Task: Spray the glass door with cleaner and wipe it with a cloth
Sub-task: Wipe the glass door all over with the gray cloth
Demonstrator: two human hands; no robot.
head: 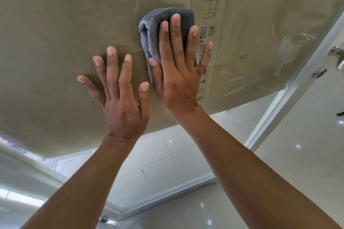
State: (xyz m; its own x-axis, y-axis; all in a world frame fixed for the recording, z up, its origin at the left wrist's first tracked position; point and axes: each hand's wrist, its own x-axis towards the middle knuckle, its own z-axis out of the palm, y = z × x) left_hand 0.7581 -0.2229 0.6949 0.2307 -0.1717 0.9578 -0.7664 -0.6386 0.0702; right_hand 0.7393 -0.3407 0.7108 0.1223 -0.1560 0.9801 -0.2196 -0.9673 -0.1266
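Observation:
The glass door [186,158] fills the view, with a brown cardboard sheet [55,33] showing behind its upper part. A folded grey cloth [154,29] lies flat against the glass near the middle top. My right hand [178,72] presses on the cloth with fingers spread, covering its right half. My left hand [119,98] rests flat on the bare glass just left of and below the cloth, fingers apart, holding nothing. No spray bottle is in view.
A white door frame [290,98] runs diagonally at the right, with a metal handle [337,52] and a round lock [319,72] beside it. Glossy white floor tiles [307,163] show below. Wrinkled plastic film [290,42] covers the cardboard's right part.

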